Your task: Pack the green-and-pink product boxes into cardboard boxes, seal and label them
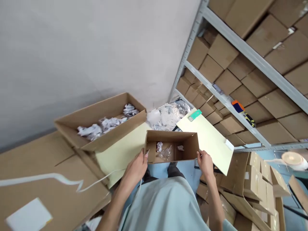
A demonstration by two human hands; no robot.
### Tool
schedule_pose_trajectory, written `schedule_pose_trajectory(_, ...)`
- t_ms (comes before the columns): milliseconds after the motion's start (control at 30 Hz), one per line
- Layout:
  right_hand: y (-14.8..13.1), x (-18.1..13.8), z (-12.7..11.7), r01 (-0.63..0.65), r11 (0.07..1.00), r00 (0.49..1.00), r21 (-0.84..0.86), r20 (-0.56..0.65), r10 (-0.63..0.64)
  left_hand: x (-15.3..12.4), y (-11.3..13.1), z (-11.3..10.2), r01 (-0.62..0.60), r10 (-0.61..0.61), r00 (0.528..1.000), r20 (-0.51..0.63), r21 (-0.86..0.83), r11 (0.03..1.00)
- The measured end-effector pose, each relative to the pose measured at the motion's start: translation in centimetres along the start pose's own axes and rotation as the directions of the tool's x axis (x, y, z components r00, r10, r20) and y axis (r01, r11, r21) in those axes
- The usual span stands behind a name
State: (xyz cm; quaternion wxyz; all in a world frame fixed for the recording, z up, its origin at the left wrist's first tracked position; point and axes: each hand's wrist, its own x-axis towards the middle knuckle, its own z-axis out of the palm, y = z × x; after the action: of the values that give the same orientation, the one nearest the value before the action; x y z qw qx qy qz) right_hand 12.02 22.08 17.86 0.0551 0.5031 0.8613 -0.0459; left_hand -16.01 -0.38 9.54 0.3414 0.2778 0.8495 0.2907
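Note:
An open cardboard box (172,135) is held in front of my body, over the floor, with a hand at each end. My left hand (137,166) is closed on its left end and my right hand (205,161) grips the right end near the corner. Inside lie crumpled paper (159,146) and a piece of clear plastic (166,153), with a smaller paper scrap (180,148) to the right. To the left, a larger open cardboard box (113,133) contains several crumpled paper wads (110,123).
Pale yellow tabletops lie left (115,154) and right (209,138); the right one carries a green object (195,115). A pile of white plastic and paper (166,116) sits by the wall. Shelves (228,102) of boxes stand right. A white cord (106,177) crosses the left side.

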Motion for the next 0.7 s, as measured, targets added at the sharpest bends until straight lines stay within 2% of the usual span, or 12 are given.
schedule_pose_trajectory(200, 9.8, -0.5, 0.9, -0.17, 0.973, 0.973, 0.154, -0.133, 0.191, 3.9, 10.1, 5.4, -0.096, 0.084, 0.988, 0.128, 0.086, 0.992)
schedule_pose_trajectory(333, 16.8, 0.0, 1.7, -0.268, 0.931, 0.921, 0.246, -0.217, 0.322, 7.3, 17.6, 10.9, -0.149, 0.119, 0.973, 0.197, 0.146, 0.978)
schedule_pose_trajectory(467, 23.6, 1.2, 1.7, -0.337, 0.887, 0.874, 0.316, -0.245, 0.42, 10.5, 24.4, 17.0, -0.228, 0.174, 0.951, 0.255, 0.198, 0.953)
schedule_pose_trajectory(600, 28.9, 2.5, 1.0, -0.401, 0.852, 0.84, 0.336, -0.236, 0.489, 13.0, 29.5, 22.3, -0.265, 0.189, 0.937, 0.295, 0.245, 0.933)
schedule_pose_trajectory(700, 31.5, 3.9, 0.6, -0.422, 0.841, 0.829, 0.339, -0.23, 0.509, 14.7, 32.2, 25.0, -0.274, 0.199, 0.936, 0.291, 0.245, 0.93)
